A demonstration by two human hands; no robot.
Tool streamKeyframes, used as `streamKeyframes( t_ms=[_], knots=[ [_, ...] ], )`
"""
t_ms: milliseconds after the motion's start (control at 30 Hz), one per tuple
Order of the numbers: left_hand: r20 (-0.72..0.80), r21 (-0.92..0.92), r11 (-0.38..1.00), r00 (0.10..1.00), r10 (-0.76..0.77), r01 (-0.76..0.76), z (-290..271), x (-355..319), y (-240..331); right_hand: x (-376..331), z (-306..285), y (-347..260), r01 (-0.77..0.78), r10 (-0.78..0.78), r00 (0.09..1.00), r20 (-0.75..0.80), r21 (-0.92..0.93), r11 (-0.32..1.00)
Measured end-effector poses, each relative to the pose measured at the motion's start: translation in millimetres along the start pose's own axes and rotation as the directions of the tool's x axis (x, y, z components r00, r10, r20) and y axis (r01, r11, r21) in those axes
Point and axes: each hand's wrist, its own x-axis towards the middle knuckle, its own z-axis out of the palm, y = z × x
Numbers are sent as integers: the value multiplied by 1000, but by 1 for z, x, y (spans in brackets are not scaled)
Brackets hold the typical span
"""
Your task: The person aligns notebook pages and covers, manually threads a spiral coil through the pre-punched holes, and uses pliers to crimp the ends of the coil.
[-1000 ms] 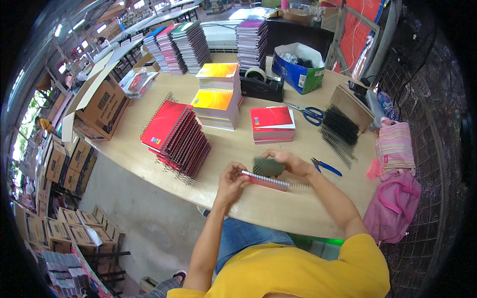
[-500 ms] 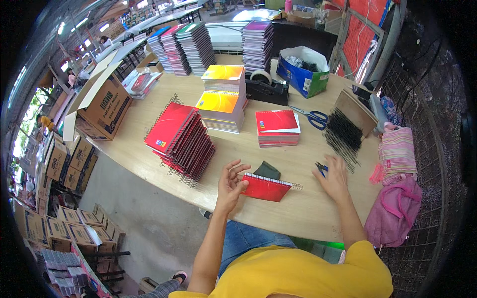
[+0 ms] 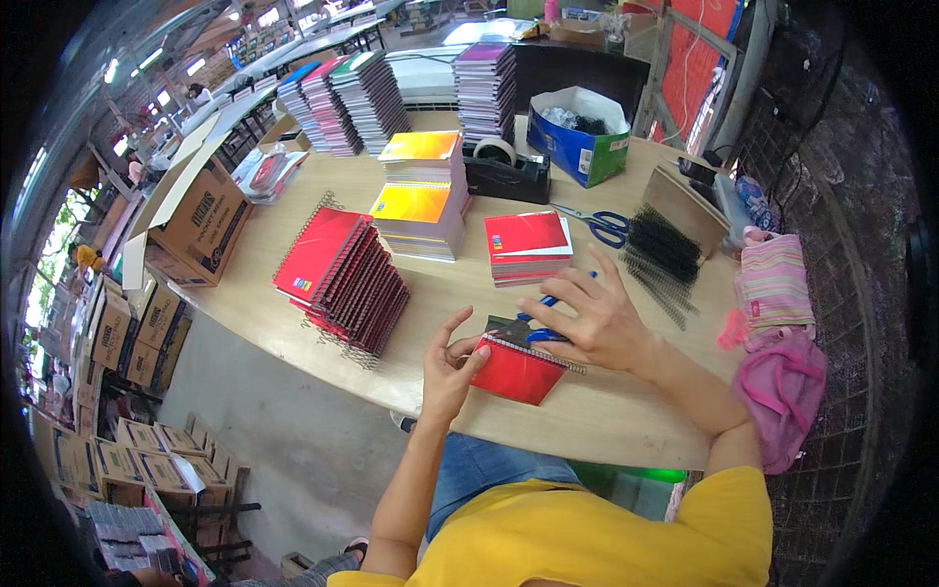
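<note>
Red notebook (image 3: 518,374), tilted on the pale wooden worktop (image 3: 440,303) near its front edge, directly before the person. Showed its cover toward the viewer, with the bound edge uppermost and a tail of wire coil (image 3: 577,370) sticking out past the right end. Was clamped lightly at the upper left corner by the left hand (image 3: 452,364), with thumb at the cover and index finger raised. Was approached from the right by the right hand (image 3: 602,318), wrapped loosely around blue-handled pliers (image 3: 544,336) and pointing them leftward at the bound edge. Could not tell touching from nearly touching between plier tips and wire. Had a dark green flat piece (image 3: 497,323) just behind, partly hidden. Was bordered on the left by a leaning stack of red spiral notebooks (image 3: 342,269), and at the back by a low red stack (image 3: 528,240) and a taller yellow-topped stack (image 3: 421,205). Was accompanied, farther back and to the right, by scissors (image 3: 608,229), a heap of black coils (image 3: 660,245), a black tape dispenser (image 3: 509,181) and a blue-and-green box (image 3: 587,161). Was flanked, well apart, by an open cardboard box (image 3: 201,225) at far left and a pink bag (image 3: 782,391) at far right.
</note>
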Motion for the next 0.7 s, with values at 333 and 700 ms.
streamKeyframes(
  t_ms=[333,700],
  knots=[
    [7,12,1000,1000,26,-26,3,-2,2,19,10,11,310,-322,946,-30,-202,929],
    [-85,206,966,981,175,-155,15,-1,-10,4,5,9,-460,191,821,538,427,779]
  ],
)
